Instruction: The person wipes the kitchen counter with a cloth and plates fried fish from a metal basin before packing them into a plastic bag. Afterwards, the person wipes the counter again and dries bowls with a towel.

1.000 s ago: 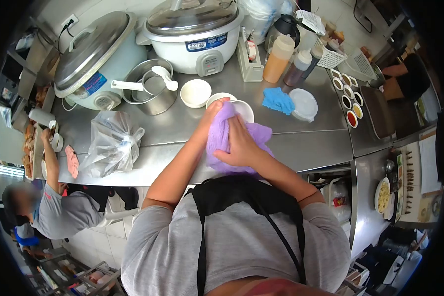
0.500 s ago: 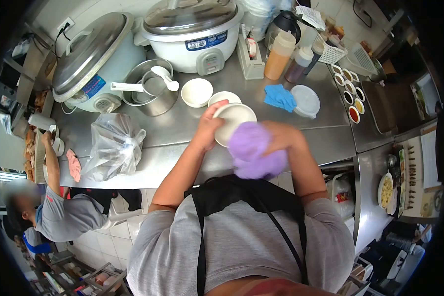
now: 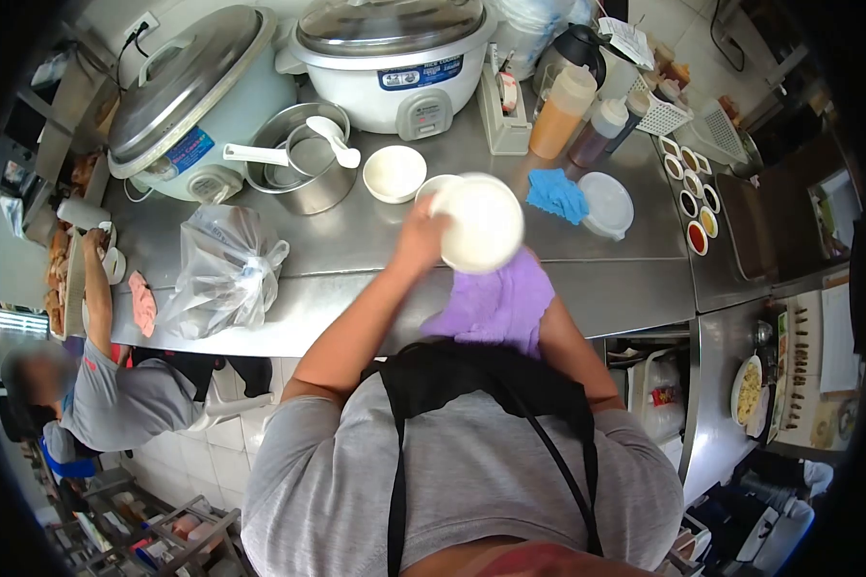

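Note:
My left hand [image 3: 421,236] grips the side of a white bowl [image 3: 481,226], its fingers closed on the rim. The bowl is tipped so that its inside faces me, and it is slightly blurred. Below the bowl, a purple cloth [image 3: 496,303] hangs over my right hand [image 3: 532,254], which is mostly hidden behind cloth and bowl. Just behind the held bowl, a second white bowl [image 3: 434,186] is partly covered. To its left, another white bowl [image 3: 394,176] stands upright on the steel counter [image 3: 356,260].
Two rice cookers [image 3: 419,77] stand at the back, beside a steel pot [image 3: 322,190] with white-handled utensils. A tied plastic bag [image 3: 223,274] lies left. Right are a blue cloth [image 3: 556,195], a lidded tub [image 3: 606,205], squeeze bottles [image 3: 560,115] and sauce cups [image 3: 696,238]. A co-worker [image 3: 130,399] works far left.
The held bowl has moved slightly right and turned its inside towards me. The purple cloth has come off its edge and now hangs below it, over my right hand.

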{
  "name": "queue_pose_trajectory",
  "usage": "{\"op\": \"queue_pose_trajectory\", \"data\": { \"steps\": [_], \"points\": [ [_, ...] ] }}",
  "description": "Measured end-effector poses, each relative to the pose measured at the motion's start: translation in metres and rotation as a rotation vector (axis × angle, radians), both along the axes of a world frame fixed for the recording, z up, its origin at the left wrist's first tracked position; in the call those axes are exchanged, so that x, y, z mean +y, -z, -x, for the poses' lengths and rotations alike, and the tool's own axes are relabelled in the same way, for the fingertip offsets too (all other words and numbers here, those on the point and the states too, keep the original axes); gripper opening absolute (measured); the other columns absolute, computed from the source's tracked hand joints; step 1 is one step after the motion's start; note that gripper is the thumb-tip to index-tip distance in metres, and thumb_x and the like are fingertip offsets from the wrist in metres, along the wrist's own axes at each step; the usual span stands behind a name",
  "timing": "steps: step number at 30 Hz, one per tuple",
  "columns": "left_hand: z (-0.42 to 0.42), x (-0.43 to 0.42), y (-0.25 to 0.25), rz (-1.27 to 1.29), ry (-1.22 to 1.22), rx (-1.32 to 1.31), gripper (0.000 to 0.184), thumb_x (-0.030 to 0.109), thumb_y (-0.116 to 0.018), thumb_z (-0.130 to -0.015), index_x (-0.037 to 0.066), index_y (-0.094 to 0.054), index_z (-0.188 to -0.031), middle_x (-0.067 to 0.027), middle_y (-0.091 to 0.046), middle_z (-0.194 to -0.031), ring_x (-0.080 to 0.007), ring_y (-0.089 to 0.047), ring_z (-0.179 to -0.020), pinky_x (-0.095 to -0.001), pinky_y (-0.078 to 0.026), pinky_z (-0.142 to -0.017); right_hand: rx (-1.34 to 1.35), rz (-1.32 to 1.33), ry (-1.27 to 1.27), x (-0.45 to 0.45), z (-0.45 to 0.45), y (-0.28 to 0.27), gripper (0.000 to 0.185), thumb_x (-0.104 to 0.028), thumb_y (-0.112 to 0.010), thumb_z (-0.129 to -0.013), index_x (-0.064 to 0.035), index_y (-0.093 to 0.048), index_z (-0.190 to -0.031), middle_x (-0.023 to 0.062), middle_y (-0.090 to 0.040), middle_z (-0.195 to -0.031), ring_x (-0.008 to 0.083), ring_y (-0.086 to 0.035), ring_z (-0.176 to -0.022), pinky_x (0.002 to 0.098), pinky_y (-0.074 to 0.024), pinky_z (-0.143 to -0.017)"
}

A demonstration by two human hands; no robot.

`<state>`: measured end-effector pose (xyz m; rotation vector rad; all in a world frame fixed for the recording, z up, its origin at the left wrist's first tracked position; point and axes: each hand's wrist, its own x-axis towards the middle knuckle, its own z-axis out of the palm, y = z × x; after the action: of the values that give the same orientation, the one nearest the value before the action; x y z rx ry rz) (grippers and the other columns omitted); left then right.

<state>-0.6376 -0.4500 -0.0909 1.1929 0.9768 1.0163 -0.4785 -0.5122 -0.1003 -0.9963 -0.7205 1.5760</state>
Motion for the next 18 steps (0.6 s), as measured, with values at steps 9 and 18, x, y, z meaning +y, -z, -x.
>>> {"op": "queue_pose_trajectory", "data": {
  "steps": [9, 18],
  "points": [
    [0.063, 0.101, 0.06, -0.122, -0.541, 0.44, 0.032, 0.006, -0.042, -0.07, -0.008, -0.04, -0.099, -0.0153, -0.054, -0.083, -0.0266, -0.054, -0.076, -0.0323, -0.042, -0.07, 0.399, 0.294, 0.041, -0.021, -0.047, -0.053, 0.043, -0.024, -0.054, -0.077, 0.0005, -0.045, -0.111, 0.0136, -0.053, -0.102, 0.0249, -0.053, -0.091, 0.0334, -0.0418, -0.082],
    [0.047, 0.075, 0.034, -0.147, -0.608, 0.722, 0.057, 0.024, -0.057, -0.073, -0.009, -0.03, -0.111, -0.028, -0.035, -0.112, -0.0432, -0.038, -0.101, -0.0432, -0.033, -0.085, 0.373, 0.145, 0.164, -0.026, -0.067, -0.047, 0.048, -0.024, -0.051, -0.077, 0.0004, -0.039, -0.117, 0.0152, -0.05, -0.108, 0.0285, -0.05, -0.097, 0.038, -0.0383, -0.087]
  ]
}}
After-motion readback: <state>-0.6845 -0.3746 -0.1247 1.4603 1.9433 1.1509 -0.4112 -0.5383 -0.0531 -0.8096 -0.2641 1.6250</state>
